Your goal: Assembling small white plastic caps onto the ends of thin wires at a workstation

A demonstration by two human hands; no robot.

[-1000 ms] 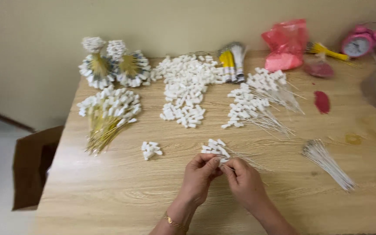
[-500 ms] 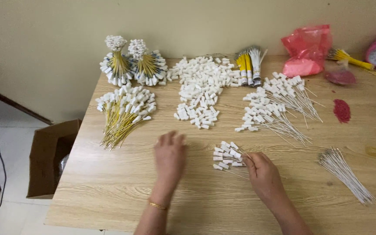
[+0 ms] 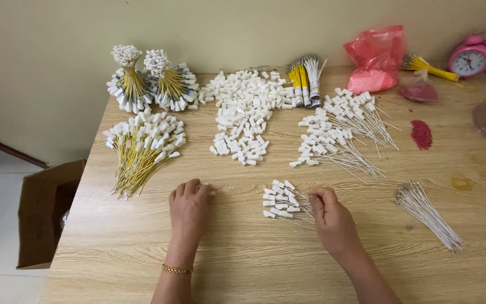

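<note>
Left hand [image 3: 189, 205] has slid further left since half a second ago, and now lies flat on the table [image 3: 254, 270], fingers curled over a small white cap [image 3: 211, 192] at the fingertips; can't tell if it's actually gripped. The big stuff: a pile of loose white caps [image 3: 246, 110] mid-table, a pink plastic bag [image 3: 375, 59] at the back right by a pink alarm clock [image 3: 471, 56], and a brown cardboard box [image 3: 46, 211] on the floor to the left. Right hand [image 3: 333, 217] is palm down, fingers pinched on the thin wires of the small capped bunch [image 3: 281, 200] lying just beside it, front centre.
</note>
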